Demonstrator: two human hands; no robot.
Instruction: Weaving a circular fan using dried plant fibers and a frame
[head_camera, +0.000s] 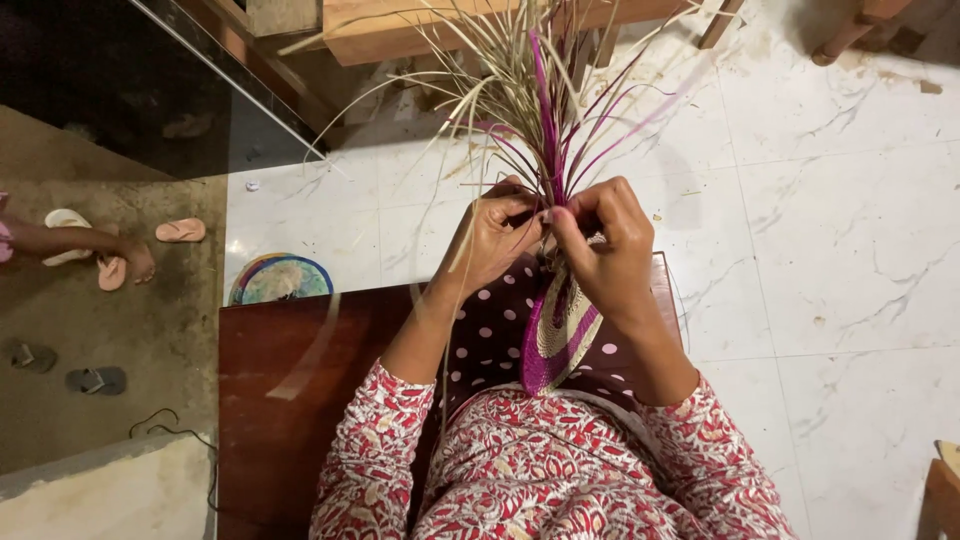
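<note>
both forearms rise from six o'clock and converge toward twelve, elbows wide, wrists drawn close. left hand (492, 240) sits at about eleven o'clock of the pair, fingers curled in, thumb and forefinger pinched tight. right hand (608, 250) at one o'clock, back of it up, knuckles bent, fingertips pressed toward the left's. the hands nearly touch at the fingertips, both clenched, wrists slightly cocked upward.

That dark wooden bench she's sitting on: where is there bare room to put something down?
The wooden bench is bare beside the left hand. White marble floor lies open beside the right hand. It is crowded between the hands: woven disc, loose straw strands.
</note>
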